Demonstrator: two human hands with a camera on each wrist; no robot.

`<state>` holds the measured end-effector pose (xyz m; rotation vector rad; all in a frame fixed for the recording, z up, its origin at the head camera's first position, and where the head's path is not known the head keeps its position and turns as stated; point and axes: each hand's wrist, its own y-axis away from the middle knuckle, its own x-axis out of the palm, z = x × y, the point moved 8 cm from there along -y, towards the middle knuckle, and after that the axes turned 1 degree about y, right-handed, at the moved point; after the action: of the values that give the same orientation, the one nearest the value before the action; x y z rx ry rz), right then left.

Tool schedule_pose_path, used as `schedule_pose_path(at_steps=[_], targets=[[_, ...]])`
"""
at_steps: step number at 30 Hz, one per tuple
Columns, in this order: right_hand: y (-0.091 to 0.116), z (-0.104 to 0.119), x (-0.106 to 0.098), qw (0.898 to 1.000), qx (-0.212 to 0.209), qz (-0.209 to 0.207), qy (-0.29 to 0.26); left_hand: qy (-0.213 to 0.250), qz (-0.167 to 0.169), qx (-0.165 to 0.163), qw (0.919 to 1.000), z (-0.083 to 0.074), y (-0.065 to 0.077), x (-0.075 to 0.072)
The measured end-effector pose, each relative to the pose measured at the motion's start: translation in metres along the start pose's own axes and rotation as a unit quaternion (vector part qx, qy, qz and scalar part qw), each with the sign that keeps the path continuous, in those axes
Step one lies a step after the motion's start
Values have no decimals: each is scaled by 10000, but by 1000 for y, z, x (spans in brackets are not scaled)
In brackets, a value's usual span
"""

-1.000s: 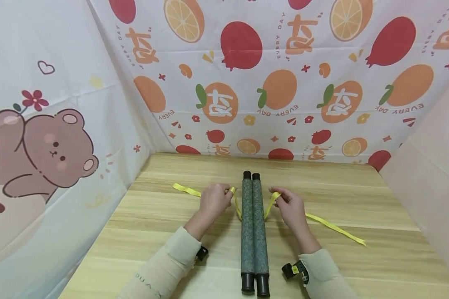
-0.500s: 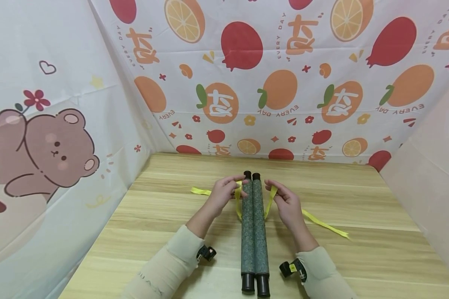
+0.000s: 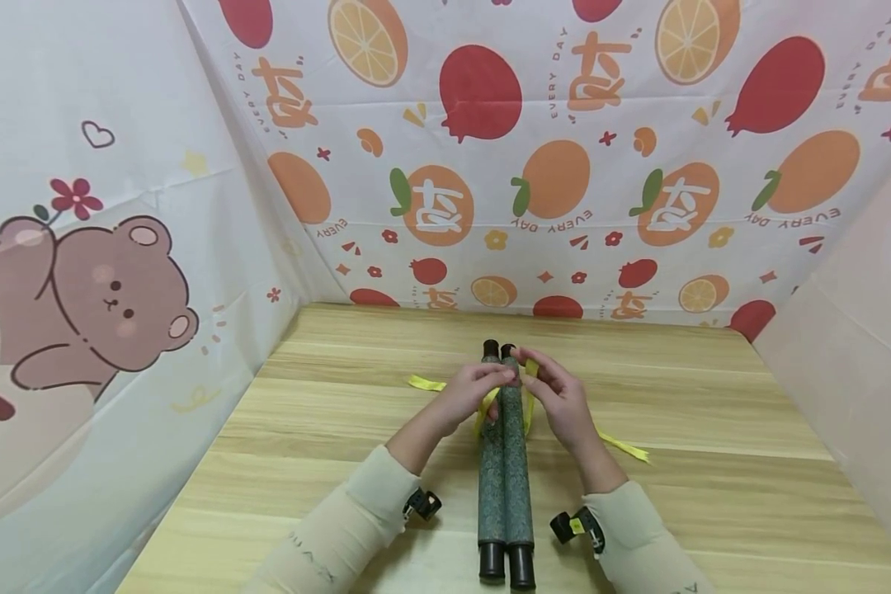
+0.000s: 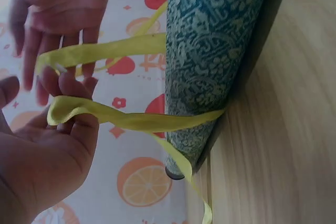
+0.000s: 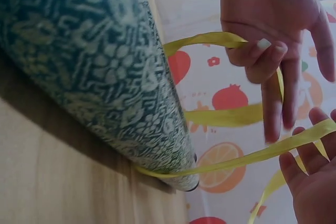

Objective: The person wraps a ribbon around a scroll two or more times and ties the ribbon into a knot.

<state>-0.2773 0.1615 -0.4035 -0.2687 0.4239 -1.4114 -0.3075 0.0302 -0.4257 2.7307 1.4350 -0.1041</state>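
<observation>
A rolled scroll [image 3: 518,487] covered in green floral brocade lies lengthwise on the table, its two rolls side by side with dark end knobs. A yellow ribbon [image 4: 152,123] comes out from under it on both sides; the part beneath is hidden. My left hand [image 3: 466,396] reaches over the far half of the scroll, its fingers curled round one side of the ribbon. Just right of the scroll, my right hand [image 3: 567,404] holds the other side of the ribbon between thumb and fingers. The hands nearly meet, fingertips close together above the rolls.
Loose ribbon tails lie on the wood-grain table [image 3: 713,528] to the left and right of the hands. A fruit-print cloth [image 3: 516,247] hangs behind the table's back edge, and a bear-print cloth [image 3: 119,297] hangs at the left.
My left hand has moved right, from beside the scroll to over it, drawing its ribbon side across. My right hand has shifted slightly left. Both ribbon tails have slid inward; the scroll stays put.
</observation>
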Motion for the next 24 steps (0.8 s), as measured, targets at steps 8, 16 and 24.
schedule_pose_path(at_steps=[8, 16, 24], targets=[[0, 3, 15, 9970, 306, 654, 281, -489, 892, 86, 9948, 2, 3, 23], [-1, -6, 8, 9947, 604, 346, 757, -36, 953, 143, 9953, 7, 0, 26], [3, -23, 0, 9817, 1260, -274, 1403, 1178, 146, -225, 9927, 11, -2, 8]])
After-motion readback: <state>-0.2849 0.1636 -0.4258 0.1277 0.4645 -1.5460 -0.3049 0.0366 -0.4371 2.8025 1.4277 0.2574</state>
